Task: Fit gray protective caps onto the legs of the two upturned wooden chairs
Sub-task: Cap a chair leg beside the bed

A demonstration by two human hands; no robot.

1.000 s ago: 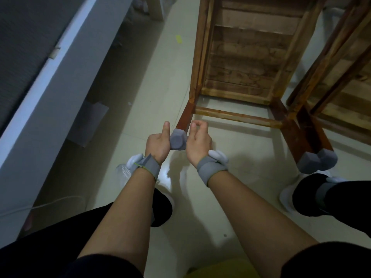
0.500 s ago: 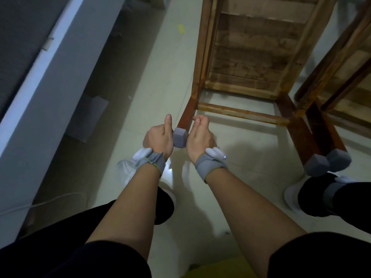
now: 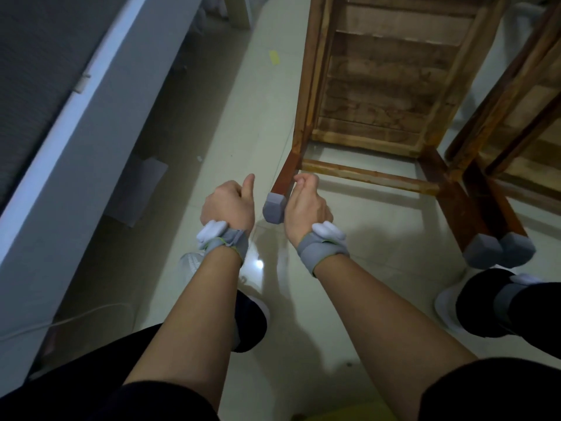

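Two upturned wooden chairs lie on the pale floor, one chair (image 3: 388, 86) at centre and a second chair (image 3: 522, 95) at the right edge. A gray cap (image 3: 274, 208) sits on the end of the first chair's near left leg (image 3: 287, 174). My left hand (image 3: 227, 205) is a loose fist with the thumb out, a small gap left of that cap, holding nothing. My right hand (image 3: 306, 205) presses against the cap's right side, fingers curled on the leg just above it. Two more gray caps (image 3: 482, 252) (image 3: 516, 249) cover adjacent leg ends at the right.
A long white-edged furniture side (image 3: 60, 177) runs along the left, with a grey sheet (image 3: 136, 192) and a white cable (image 3: 76, 317) on the floor beside it. My white shoes (image 3: 194, 262) (image 3: 446, 305) stand near the chair legs. A yellow strip (image 3: 274, 57) lies farther off.
My left hand has come off the gray cap and shifted slightly left. My right hand stays on the leg beside the cap. The cap remains on the leg end.
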